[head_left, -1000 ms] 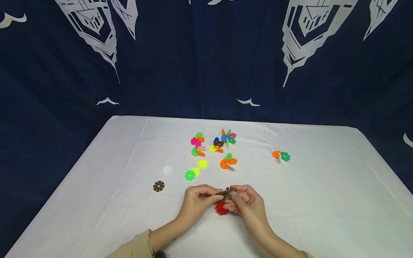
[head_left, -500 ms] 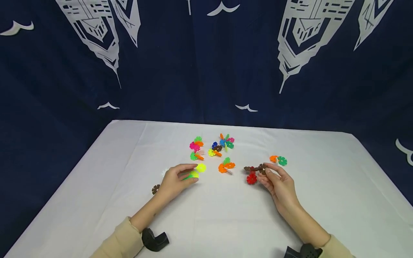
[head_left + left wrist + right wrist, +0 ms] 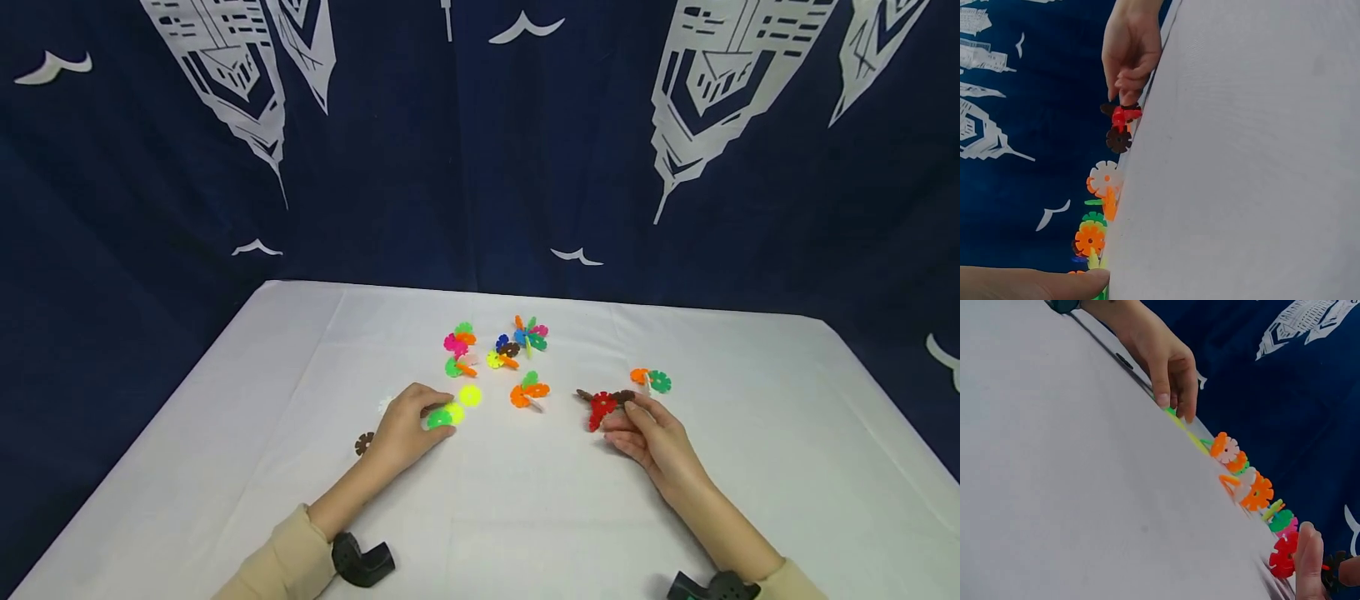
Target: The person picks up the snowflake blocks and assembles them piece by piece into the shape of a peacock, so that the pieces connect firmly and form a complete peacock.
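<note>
Head view, right hand: the right hand (image 3: 662,440) is pinching a red-and-brown piece (image 3: 602,404) above the table, the piece sitting at 10 o'clock from the hand's middle.
Head view, left hand: the left hand (image 3: 405,422) is spreading thumb and fingers around a green disc (image 3: 439,419) at its 3 o'clock; whether they are touching it, I cannot tell.
Head view, loose discs: a yellow disc (image 3: 456,412) is overlapping the green disc; a second yellow disc (image 3: 470,395) is lying at 2 o'clock from the green one, and a brown disc (image 3: 363,443) at 8 o'clock from the left hand.
Head view, joined pieces: an orange-and-light-green piece (image 3: 519,396) is resting at 9 o'clock from the red-and-brown piece; an orange-and-dark-green piece (image 3: 660,382) is lying at 12 o'clock from the right hand.
Left wrist view: the right hand is pointing its fingers toward 6 o'clock, the red-and-brown piece hanging at their tips.
Right wrist view: the left hand's fingers are hanging loosely parted, with the green disc showing at 6 o'clock by their tips; around 4 o'clock in the frame, the right hand's fingers are holding the red-and-brown piece.
</note>
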A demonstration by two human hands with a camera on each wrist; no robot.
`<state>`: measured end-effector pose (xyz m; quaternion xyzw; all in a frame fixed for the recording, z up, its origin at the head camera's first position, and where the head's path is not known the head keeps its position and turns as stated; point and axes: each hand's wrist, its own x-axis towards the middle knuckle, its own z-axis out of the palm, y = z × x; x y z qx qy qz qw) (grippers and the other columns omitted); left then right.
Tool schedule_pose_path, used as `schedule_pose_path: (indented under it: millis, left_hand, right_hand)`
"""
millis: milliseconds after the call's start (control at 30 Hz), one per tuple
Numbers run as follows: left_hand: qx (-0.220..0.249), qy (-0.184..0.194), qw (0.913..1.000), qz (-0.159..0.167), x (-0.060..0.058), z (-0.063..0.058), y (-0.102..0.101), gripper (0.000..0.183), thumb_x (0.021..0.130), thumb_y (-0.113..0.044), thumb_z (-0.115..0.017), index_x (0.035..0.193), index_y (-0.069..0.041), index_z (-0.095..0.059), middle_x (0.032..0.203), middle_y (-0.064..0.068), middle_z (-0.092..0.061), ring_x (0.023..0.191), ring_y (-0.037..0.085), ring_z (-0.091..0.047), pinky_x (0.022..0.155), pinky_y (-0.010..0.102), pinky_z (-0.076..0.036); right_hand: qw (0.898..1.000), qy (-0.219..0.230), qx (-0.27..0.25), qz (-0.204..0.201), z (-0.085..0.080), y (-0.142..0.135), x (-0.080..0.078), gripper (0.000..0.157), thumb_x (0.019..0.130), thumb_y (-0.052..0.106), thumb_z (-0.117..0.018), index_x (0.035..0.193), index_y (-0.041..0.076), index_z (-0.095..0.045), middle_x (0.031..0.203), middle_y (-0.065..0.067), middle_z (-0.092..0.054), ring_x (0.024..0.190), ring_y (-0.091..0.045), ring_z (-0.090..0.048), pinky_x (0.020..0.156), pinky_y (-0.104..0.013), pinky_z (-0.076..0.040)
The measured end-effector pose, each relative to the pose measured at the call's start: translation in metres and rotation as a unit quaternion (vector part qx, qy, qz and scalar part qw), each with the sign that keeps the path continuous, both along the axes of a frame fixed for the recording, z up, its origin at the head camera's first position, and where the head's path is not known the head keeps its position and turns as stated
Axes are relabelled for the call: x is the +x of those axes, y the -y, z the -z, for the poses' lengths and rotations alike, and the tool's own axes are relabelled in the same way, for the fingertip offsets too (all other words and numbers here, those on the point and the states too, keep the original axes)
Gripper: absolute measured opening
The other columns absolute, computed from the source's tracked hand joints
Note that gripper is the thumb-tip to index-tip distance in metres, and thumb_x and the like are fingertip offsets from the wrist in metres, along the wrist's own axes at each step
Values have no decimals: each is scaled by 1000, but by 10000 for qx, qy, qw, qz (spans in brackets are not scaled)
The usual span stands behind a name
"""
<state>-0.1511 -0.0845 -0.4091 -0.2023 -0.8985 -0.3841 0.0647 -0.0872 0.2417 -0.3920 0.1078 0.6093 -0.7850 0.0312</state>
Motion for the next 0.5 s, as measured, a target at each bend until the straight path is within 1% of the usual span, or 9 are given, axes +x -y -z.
schedule_pose_path:
  millis: [67,133,167,233,300,367,433,467,500]
  left_hand:
    - [-18,-24,10000,-16,0,-1,1,35,70,-6,-82,102,-4,-70,93,4,-57,79,15,-52,69,28,-49]
    - [-54,-7,10000,-51,0,-1,2,31,70,-7,-82,99,-5,-71,90,2,-56,76,14,-51,68,28,-48]
    - [-98,-4,9999,-46,0,-2,3,29,70,-7,-82,97,-6,-71,88,1,-55,75,14,-50,67,28,-47]
    - [-218,23,9998,-27,0,-3,3,26,70,-9,-83,93,-7,-70,82,-1,-54,72,14,-48,65,28,-45]
    - [-315,75,9995,-26,0,-4,3,23,70,-12,-83,87,-9,-68,75,-3,-51,68,13,-46,62,27,-43]
    - [-340,100,9994,-5,0,-6,3,21,70,-13,-84,81,-11,-66,68,-5,-49,63,12,-45,57,27,-42]
    - [-197,233,9995,12,2,-8,2,19,70,-15,-83,75,-12,-65,61,-6,-48,57,11,-44,53,25,-39]
    - [-27,375,9993,72,2,-9,2,17,71,-15,-82,74,-12,-65,59,-6,-49,55,10,-45,51,24,-39]
    - [225,605,9978,167,4,-10,1,15,73,-14,-81,74,-11,-66,58,-6,-51,54,9,-46,50,23,-39]
  right_hand:
    - [9998,105,12,-177,-1,-4,1,60,102,19,-40,146,-5,-6,87,-1,-67,76,-9,-65,76,-20,-52]
    - [9995,145,-110,-247,-2,-7,3,62,103,19,-38,147,-3,-1,89,-2,-66,79,-9,-65,78,-20,-51]
    - [9995,136,-190,-209,-3,-9,6,62,103,19,-38,147,-2,0,89,-2,-66,80,-10,-65,78,-20,-51]
    - [9996,79,-282,29,-5,-11,13,62,102,19,-39,148,0,-1,88,-1,-66,78,-10,-65,77,-20,-51]
    - [9991,-19,-259,323,-8,-11,22,57,102,18,-41,148,5,-11,86,-1,-65,74,-11,-65,73,-19,-52]
    - [9984,-148,-52,547,-10,-6,32,49,101,17,-43,144,8,-23,83,-2,-65,69,-12,-64,69,-20,-53]
    - [9979,-212,282,546,-10,4,38,39,100,16,-45,137,7,-33,82,-3,-64,66,-13,-63,65,-21,-54]
    - [9976,-212,435,487,-10,11,40,36,100,15,-46,134,5,-37,81,-4,-63,65,-13,-62,64,-22,-54]
    - [9974,-191,571,388,-8,19,42,35,99,14,-47,132,2,-40,81,-5,-63,65,-13,-62,64,-23,-54]
